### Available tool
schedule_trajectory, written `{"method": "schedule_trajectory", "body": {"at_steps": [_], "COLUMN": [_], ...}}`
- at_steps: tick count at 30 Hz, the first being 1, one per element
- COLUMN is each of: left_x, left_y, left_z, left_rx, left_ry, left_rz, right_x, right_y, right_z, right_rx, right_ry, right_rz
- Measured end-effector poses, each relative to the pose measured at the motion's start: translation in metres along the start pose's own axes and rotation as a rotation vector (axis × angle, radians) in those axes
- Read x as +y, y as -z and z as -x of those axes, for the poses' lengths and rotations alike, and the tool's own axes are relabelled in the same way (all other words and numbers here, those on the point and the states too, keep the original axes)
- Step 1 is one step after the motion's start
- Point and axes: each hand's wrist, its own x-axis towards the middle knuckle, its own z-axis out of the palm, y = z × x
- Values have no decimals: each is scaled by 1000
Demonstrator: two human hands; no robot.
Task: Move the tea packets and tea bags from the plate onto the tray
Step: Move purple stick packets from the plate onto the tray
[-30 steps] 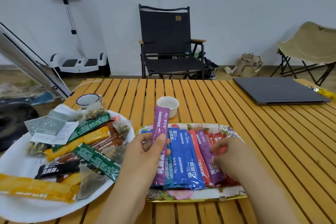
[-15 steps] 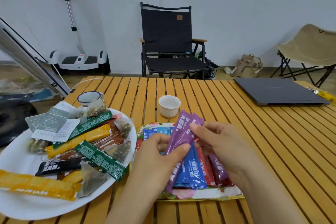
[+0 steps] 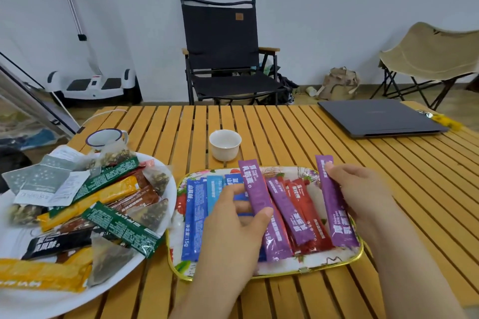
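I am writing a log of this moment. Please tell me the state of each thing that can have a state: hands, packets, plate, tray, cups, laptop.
left hand: pinches a purple packet over the tray
right hand: holds a second purple packet
tray: partly filled with sorted packets
plate: still loaded with packets and tea bags
white cup: upright
enamel mug: upright
laptop: lid closed

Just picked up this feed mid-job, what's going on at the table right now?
A person is sorting tea packets. The left hand pinches one purple stick packet over the floral gold-rimmed tray, and the right hand holds a second purple stick packet at the tray's right side. Blue and red packets already lie on the tray. The white round plate to the left still holds many packets and tea bags.
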Motion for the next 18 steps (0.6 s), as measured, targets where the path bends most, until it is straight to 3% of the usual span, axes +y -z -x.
{"method": "schedule_trajectory", "body": {"at_steps": [8, 15, 18], "left_x": [-7, -10, -10], "left_y": [-27, -22, -19], "left_z": [-12, -21, -20], "left_rx": [60, -1, 12], "left_ry": [-179, -236, -260], "left_rz": [-445, -961, -1034], "right_x": [14, 29, 30], "right_y": [-10, -24, -25], "right_z": [-15, -24, -25], "right_rx": [-39, -114, -129], "right_ry": [53, 109, 78], "right_rz": [341, 425, 410]}}
